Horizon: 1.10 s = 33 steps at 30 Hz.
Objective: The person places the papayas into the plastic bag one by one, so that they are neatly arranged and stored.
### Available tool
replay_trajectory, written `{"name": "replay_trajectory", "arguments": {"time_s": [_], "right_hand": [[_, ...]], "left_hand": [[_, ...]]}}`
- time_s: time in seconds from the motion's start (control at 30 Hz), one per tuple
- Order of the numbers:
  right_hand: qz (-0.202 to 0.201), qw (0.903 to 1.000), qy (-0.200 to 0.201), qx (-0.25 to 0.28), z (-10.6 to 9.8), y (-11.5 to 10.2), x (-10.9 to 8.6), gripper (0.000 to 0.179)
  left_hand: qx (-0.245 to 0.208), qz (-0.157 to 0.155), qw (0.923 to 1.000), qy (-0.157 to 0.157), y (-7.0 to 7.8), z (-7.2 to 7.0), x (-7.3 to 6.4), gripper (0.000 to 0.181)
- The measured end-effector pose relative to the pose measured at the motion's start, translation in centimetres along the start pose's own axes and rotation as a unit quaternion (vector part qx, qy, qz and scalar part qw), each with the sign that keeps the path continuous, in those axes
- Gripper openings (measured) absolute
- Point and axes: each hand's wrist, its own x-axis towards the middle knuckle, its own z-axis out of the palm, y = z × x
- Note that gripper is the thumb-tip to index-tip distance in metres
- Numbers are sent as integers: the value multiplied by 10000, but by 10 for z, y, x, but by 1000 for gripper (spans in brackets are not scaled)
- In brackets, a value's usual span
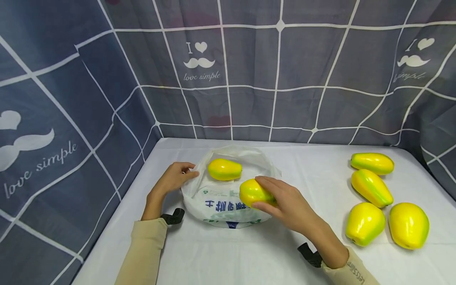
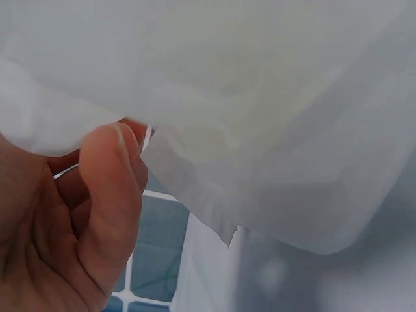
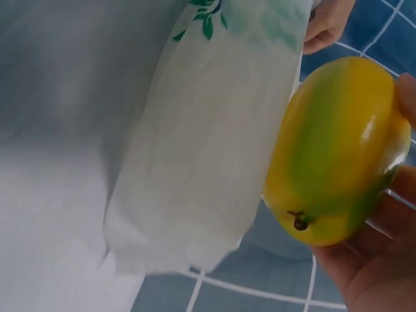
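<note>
My right hand (image 1: pixel 285 202) grips a papaya (image 1: pixel 252 192), fingers (image 1: pixel 272 183) parted to its girth, at the mouth of the plastic bag (image 1: pixel 194 196); my left hand (image 1: pixel 174 178) pinches its rim, near the table's (image 1: pixel 213 253) left edge.

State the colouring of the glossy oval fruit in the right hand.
Yellow fruit with a green streak, clearest in the right wrist view.
</note>
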Motion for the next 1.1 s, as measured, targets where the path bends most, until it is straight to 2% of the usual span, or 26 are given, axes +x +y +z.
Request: {"name": "replay_trajectory", "arguments": {"time_s": [0.3, 0.47, 0.73, 0.93, 1.1], "right_hand": [[167, 9961, -280, 818, 22, -12, 25, 54], [278, 9946, -376, 928, 38, -17, 38, 55], [1086, 9851, -345, 1285, 57, -22, 47, 63], [1134, 9830, -340, 1407, 74, -21, 56, 60], [1133, 9845, -327, 1298, 83, -21, 64, 58]], "left_hand": [[-42, -42, 10000, -30, -1, -1, -2, 33], [12, -25, 10000, 1, -1, -2, -2, 32], [40, -23, 10000, -72, 1, 0, 1, 34], [126, 2, 9999, -28, 0, 0, 1, 33], [152, 6, 9999, 9, 0, -1, 0, 32]]}}
